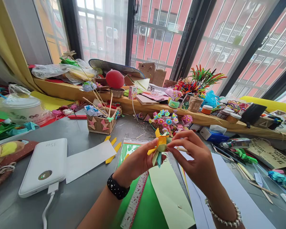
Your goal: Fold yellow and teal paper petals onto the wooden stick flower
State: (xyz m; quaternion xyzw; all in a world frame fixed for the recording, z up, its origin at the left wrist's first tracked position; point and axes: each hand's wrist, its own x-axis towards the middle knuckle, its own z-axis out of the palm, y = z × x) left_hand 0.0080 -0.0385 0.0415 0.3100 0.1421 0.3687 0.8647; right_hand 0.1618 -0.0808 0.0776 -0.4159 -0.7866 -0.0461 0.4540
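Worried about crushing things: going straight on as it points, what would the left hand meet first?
Past the paper pinwheel it holds, the left hand would probably meet the cluster of paper flowers; depth is unclear.

Flat grey table top fills bottom. Behind table: long yellow wooden ledge, side to side. Higher behind table: big glass windows with thick black frames, white metal bars outside glass. Far behind table: red building with many windows. Left of table: yellow curtain. Bright daylight everywhere.
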